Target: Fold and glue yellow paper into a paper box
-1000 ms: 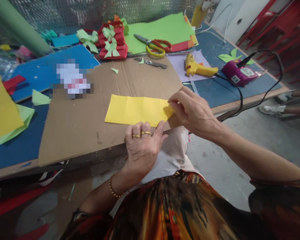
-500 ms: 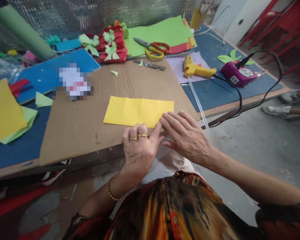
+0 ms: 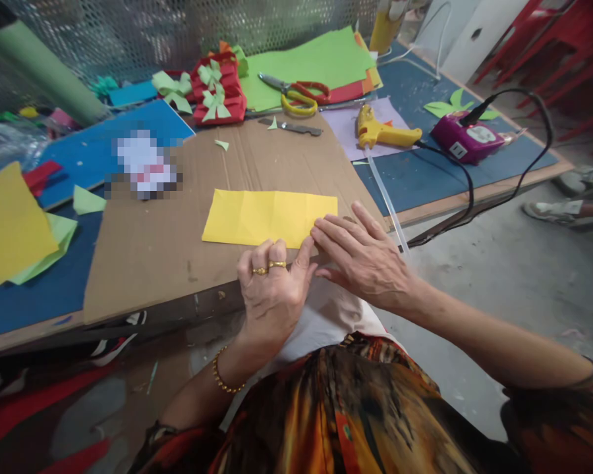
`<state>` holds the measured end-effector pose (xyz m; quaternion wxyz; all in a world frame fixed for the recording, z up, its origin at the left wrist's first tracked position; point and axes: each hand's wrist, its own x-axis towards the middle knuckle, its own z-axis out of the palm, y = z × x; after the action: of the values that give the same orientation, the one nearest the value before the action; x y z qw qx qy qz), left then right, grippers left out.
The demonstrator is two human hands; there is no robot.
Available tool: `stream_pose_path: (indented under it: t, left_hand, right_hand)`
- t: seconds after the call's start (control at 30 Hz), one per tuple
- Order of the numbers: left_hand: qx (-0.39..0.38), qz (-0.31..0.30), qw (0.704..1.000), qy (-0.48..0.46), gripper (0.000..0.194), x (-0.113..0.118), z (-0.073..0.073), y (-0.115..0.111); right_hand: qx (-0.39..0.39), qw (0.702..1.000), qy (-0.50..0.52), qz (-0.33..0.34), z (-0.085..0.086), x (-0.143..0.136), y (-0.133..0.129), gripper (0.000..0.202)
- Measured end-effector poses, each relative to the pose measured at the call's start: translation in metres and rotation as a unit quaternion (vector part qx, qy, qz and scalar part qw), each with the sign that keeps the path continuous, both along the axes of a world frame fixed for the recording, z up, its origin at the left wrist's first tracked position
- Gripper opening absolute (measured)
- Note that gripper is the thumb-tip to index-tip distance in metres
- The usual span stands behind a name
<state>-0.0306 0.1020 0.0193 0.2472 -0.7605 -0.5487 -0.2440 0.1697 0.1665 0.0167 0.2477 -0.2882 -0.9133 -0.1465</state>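
Note:
A creased yellow paper strip lies flat on the brown cardboard, near its front edge. At the strip's lower edge is my left hand, its fingers curled and its thumb stretched toward the right corner; what the fingers pinch, if anything, is hidden. My right hand lies with its fingers extended over the strip's lower right corner, the fingertips beside my left thumb.
Scissors, a cutter and green sheets lie behind. A yellow glue gun and purple box with a looping cable are at right. Red folded paper and a blue board stand further left.
The view has shifted slightly. My right hand's index finger and thumb area look a little more spread; the yellow strip still lies in place on the cardboard.

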Motion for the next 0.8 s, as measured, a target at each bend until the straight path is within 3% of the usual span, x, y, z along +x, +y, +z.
stream_pose_path:
  t: [0.13,0.3,0.43,0.57,0.67,0.8]
  left_hand:
    - [-0.007,-0.002,1.000,0.009,0.032,-0.001,0.002,0.000]
    - [-0.003,-0.020,1.000,0.004,0.033,-0.003,0.000,0.002]
    - [-0.033,-0.013,0.999,-0.013,0.035,-0.003,0.001,0.001]
    - [-0.057,-0.005,0.998,-0.022,0.038,-0.001,0.003,0.000]
    - [-0.059,0.000,0.998,-0.022,0.037,0.000,0.004,0.000]
    - [-0.039,0.000,0.999,-0.003,0.035,0.000,0.005,0.000]
  right_hand:
    - [0.035,0.998,-0.020,-0.050,0.007,0.016,0.004,0.057]
    - [0.022,0.993,0.013,-0.117,0.033,0.028,0.001,0.035]
    - [-0.133,0.984,0.046,-0.104,0.050,0.008,0.013,0.031]
    - [-0.355,0.920,-0.005,-0.165,0.067,-0.021,0.037,0.023]
    - [-0.382,0.901,-0.075,-0.191,0.079,-0.030,0.051,0.020]
    - [-0.421,0.885,-0.113,-0.165,0.088,-0.028,0.061,0.017]
